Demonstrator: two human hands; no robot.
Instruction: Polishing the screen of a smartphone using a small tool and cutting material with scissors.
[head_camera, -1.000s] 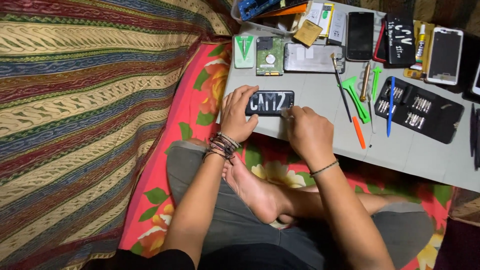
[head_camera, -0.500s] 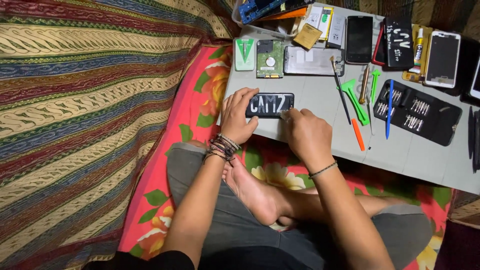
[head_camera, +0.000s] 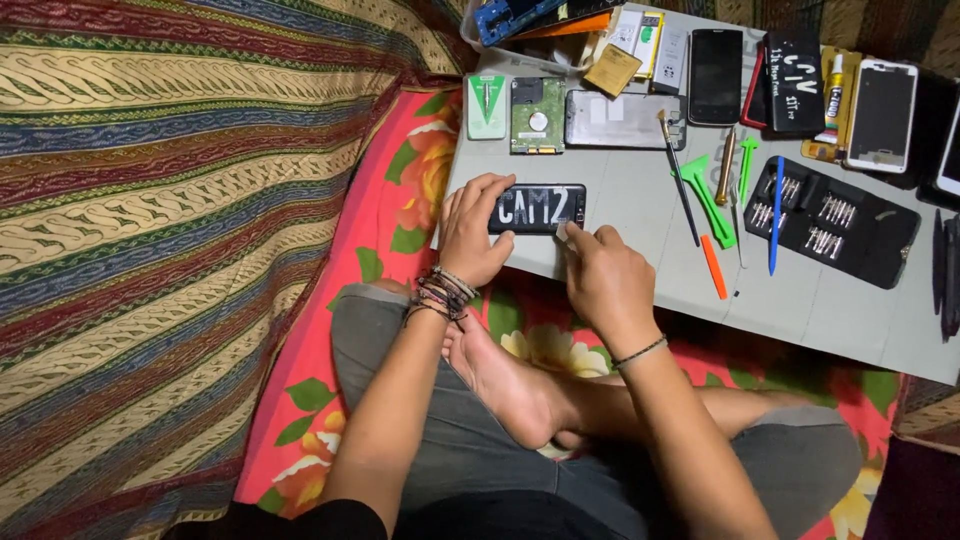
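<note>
A black phone (head_camera: 538, 209) with white lettering on its back lies flat near the front edge of a low grey table (head_camera: 640, 270). My left hand (head_camera: 472, 232) grips the phone's left end, thumb below and fingers over the top edge. My right hand (head_camera: 603, 276) rests at the phone's lower right corner, its fingertips pressing against that edge. Whether it pinches a small tool there is too small to tell. Both wrists wear bands. I sit cross-legged with a bare foot (head_camera: 510, 385) in my lap.
Behind the phone lie a green packet (head_camera: 487, 106), a hard drive (head_camera: 538, 115) and a phone back panel (head_camera: 622, 119). To the right are a brush, green and orange pry tools (head_camera: 712, 200), a blue pen and a black screwdriver-bit case (head_camera: 835, 220). Several more phones line the far edge. A striped fabric (head_camera: 180, 200) lies to my left.
Both hands stay on the black phone; the right hand's fingertips have shifted slightly along its lower right corner.
</note>
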